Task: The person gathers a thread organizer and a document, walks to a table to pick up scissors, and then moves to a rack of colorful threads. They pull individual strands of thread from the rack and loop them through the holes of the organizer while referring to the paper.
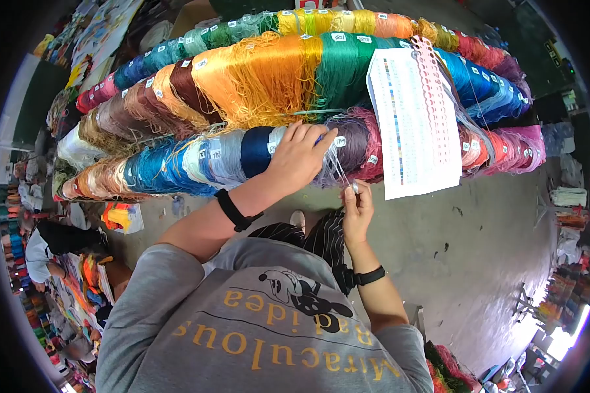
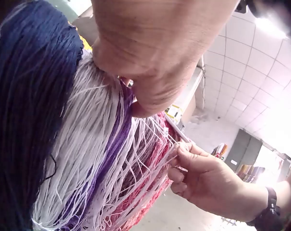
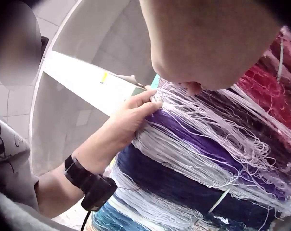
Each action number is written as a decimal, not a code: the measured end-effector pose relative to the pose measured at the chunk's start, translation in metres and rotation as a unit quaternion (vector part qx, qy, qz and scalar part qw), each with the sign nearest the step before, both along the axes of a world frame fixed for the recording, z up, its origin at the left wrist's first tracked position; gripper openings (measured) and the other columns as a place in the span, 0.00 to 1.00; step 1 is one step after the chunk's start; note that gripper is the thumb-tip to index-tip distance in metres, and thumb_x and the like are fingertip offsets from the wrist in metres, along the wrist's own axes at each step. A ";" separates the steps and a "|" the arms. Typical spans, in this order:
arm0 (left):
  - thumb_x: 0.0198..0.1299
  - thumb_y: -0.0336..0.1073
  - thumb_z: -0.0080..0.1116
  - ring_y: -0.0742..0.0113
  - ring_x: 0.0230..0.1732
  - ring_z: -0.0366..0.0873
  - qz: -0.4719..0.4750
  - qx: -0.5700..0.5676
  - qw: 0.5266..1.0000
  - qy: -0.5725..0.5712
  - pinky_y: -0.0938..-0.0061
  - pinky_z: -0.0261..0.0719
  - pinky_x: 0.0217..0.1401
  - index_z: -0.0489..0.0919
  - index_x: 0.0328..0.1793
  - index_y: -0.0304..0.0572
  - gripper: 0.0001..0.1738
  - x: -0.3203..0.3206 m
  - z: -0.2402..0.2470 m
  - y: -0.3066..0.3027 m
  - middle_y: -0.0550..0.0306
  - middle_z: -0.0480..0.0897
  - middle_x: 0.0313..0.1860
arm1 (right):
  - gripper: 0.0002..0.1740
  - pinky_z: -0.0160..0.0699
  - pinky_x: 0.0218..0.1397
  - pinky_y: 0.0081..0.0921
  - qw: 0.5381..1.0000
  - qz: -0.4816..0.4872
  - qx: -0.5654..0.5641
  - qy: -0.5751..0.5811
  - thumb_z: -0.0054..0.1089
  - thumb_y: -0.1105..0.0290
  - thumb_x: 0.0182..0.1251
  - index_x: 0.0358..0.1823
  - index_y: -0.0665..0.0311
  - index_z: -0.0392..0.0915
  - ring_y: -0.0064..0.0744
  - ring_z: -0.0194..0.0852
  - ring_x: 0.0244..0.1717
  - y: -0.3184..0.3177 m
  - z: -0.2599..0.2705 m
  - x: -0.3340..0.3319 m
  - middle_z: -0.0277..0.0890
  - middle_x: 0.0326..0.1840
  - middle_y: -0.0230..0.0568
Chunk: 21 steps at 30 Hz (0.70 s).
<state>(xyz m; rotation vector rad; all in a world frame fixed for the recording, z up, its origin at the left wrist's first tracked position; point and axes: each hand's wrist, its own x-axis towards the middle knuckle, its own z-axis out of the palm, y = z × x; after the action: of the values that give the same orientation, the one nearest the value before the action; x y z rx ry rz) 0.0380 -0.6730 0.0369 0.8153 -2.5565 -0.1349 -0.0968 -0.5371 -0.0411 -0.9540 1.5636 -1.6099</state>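
Note:
Several rows of coloured thread skeins hang over long bars in front of me. My left hand is bent over the top of the nearest row, thumb and fingers gripping pale lilac threads beside a purple skein. Below and to its right, my right hand pinches a few pale strands between thumb and fingertips, drawn away from the skein. In the left wrist view, these strands run taut to the right hand. A white skein and a navy skein hang alongside.
A colour chart sheet hangs over the nearest row, right of my hands. Pink skeins hang near the lilac ones. Behind are orange and green skeins. Another person is at the far left, beside piled threads.

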 end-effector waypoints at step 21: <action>0.48 0.27 0.56 0.52 0.55 0.68 0.000 0.002 1.000 -0.004 0.55 0.61 0.66 0.70 0.64 0.38 0.31 0.001 0.001 0.001 0.50 0.71 0.52 | 0.11 0.54 0.20 0.15 0.966 0.089 0.238 -0.052 0.56 0.65 0.68 0.30 0.64 0.76 0.13 0.57 0.18 0.089 -0.081 -0.075 0.61 0.17 0.22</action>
<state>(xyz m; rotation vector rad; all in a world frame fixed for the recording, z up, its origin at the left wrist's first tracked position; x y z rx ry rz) 0.0386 -0.6725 0.0379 0.8182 -2.5650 -0.1365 -0.1721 -0.4480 -0.1224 -0.7098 1.6349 -1.0707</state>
